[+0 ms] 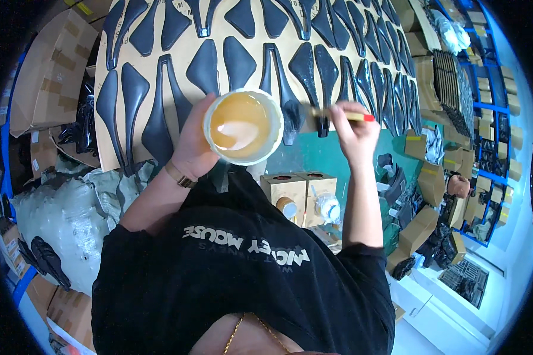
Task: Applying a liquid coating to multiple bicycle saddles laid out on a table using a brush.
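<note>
My left hand (192, 142) is wrapped round a pale tub (276, 137) with yellowish, glue-like liquid in it, its open top facing me. In my right hand (356, 137) is a paintbrush (360, 117), with a light handle that ends in red. Its bristle end, blurred, points left at a black saddle-shaped piece (289, 97) beside the tub. The wide near end of that piece looks darker and wet; whether the bristles touch it I cannot tell. Rows of similar black pieces (135, 92) lie around it, some glossier than others.
A tan cardboard sheet (180, 56) bears the pieces. Below my hands, boxes (278, 186) hold a small jar (286, 207) and a clear plastic bottle (327, 210). A bulging grey sack (65, 216) sits at left. Cartons (423, 234) and blue shelving (493, 109) line the right.
</note>
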The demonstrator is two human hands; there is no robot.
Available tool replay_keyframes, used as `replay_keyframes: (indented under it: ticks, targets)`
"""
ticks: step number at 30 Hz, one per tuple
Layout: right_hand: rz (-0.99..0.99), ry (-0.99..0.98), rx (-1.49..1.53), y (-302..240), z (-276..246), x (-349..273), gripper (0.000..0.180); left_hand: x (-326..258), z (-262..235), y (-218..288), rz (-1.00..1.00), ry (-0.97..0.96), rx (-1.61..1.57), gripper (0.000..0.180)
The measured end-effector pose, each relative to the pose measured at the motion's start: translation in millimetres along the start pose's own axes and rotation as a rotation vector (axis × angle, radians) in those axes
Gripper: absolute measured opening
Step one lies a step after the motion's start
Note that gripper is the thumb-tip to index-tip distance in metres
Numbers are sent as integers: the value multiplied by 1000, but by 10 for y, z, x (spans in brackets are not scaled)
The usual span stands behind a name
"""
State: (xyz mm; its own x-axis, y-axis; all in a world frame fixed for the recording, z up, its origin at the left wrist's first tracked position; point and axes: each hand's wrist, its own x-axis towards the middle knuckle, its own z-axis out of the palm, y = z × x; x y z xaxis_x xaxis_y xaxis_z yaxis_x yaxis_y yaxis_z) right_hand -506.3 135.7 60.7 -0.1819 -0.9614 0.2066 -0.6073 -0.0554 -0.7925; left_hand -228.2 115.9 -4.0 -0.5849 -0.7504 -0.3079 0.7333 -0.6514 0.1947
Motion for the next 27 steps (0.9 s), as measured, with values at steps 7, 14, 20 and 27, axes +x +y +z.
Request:
replay_keyframes:
  ticks: [7,14,20,27]
  targets:
    - [-91,-403,-174,-232,-64,-248,9,-63,45,94,-19,33,10,39]
    - [43,-5,-3,102,-44,-216,11,-17,57,95,-8,-40,-48,38]
    - [218,-177,197,2,-173,-6,10,-16,49,124,44,38,-40,38]
    - [20,-48,24,250,450,933,22,28,128,111,117,29,-13,37]
